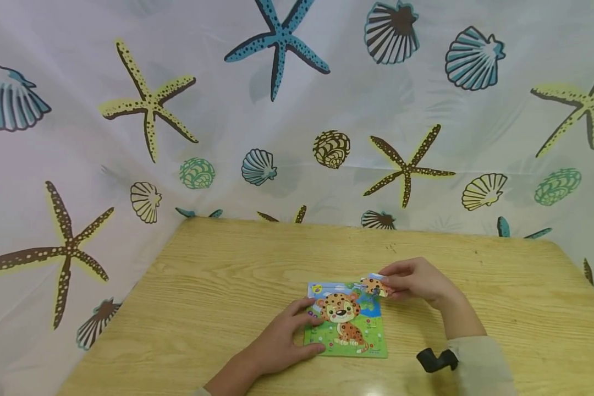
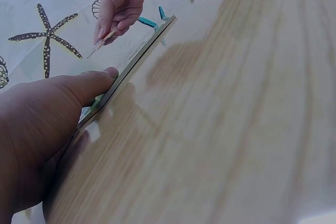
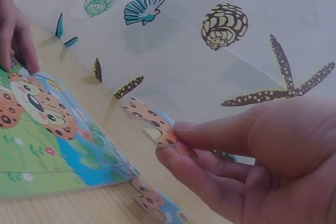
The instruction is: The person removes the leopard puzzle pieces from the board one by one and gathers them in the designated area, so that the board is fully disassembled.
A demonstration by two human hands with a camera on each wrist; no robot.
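A square jigsaw puzzle board with a spotted leopard cub on green and blue lies flat on the wooden table. My left hand rests over its left side, fingers spread onto the picture and thumb by the lower edge. At the board's upper right corner, my right hand pinches a spotted puzzle piece between thumb and fingers, tilted and lifted off the board. Below that piece in the right wrist view, another spotted patch with blue shows beside the board's edge; whether it is a separate piece is unclear.
The wooden table extends around the board. A white curtain printed with starfish and shells hangs behind and at the sides. A black strap end sticks out beside the right sleeve.
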